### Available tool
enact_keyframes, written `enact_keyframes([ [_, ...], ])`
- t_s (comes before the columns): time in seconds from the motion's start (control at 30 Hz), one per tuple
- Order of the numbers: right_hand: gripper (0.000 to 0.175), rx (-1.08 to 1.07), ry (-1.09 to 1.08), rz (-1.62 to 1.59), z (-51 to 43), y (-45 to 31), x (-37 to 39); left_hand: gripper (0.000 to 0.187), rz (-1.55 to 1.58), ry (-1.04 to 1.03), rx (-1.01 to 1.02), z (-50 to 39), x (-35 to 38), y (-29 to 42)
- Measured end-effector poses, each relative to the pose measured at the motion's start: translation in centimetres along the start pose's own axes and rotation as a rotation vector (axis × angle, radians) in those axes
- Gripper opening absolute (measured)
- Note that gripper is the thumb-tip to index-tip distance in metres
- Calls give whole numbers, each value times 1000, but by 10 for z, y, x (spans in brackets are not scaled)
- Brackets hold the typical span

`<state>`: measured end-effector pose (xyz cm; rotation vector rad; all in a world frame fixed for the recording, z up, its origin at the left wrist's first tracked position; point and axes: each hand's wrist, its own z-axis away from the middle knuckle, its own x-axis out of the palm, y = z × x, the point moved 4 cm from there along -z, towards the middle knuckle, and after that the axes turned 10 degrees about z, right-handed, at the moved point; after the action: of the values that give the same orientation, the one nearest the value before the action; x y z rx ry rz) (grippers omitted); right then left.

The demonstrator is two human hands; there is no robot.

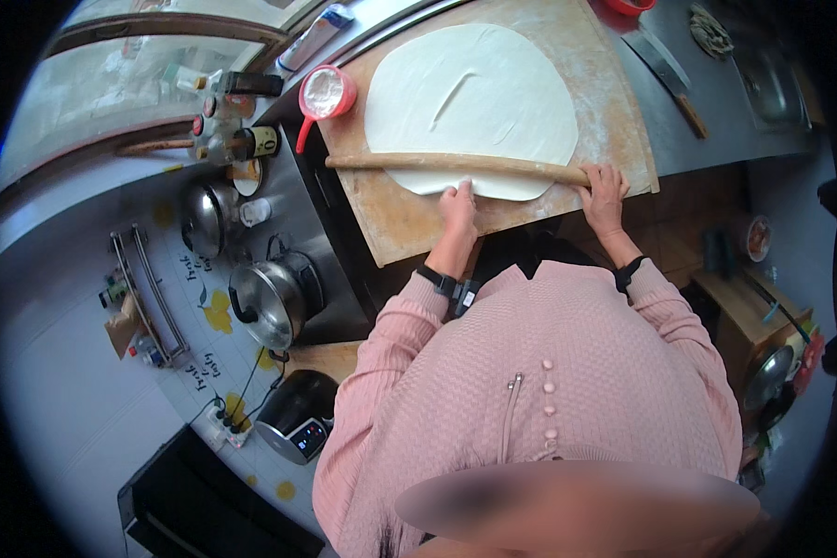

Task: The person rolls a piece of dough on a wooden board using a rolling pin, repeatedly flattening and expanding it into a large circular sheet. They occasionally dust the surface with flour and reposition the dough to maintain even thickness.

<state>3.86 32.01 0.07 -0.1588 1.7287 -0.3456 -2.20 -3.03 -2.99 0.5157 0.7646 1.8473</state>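
A large round sheet of rolled dough lies on a floured wooden board. Across its near part rests a long wooden rolling pin, whose right end sticks out past the dough. My right hand is closed around that right end. My left hand is at the dough's near edge, just on the near side of the pin, its thumb and fingers pinching the edge. The dough has a curved crease near its middle. A red measuring cup of flour stands on the board's left corner.
A cleaver and a cloth lie on the metal counter to the right, beside a sink. Bottles stand by the window. Lidded pots are on the left, with an electric cooker nearer me.
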Motion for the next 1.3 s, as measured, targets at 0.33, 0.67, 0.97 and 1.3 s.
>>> enact_keyframes([
  [0.33,48,3,-86,-96,6,-3,-5,47,-1240,-462,1140,16,30,58],
  [0.67,65,-56,-47,-50,-26,-1,-11,62,-1601,-462,1182,-33,67,81],
  [0.97,52,-86,-82,-177,-106,29,17,59,-1217,-192,1222,-68,83,137],
  [1.3,43,-323,-353,-155,-70,132,-34,69,-1378,-323,1057,56,14,33],
])
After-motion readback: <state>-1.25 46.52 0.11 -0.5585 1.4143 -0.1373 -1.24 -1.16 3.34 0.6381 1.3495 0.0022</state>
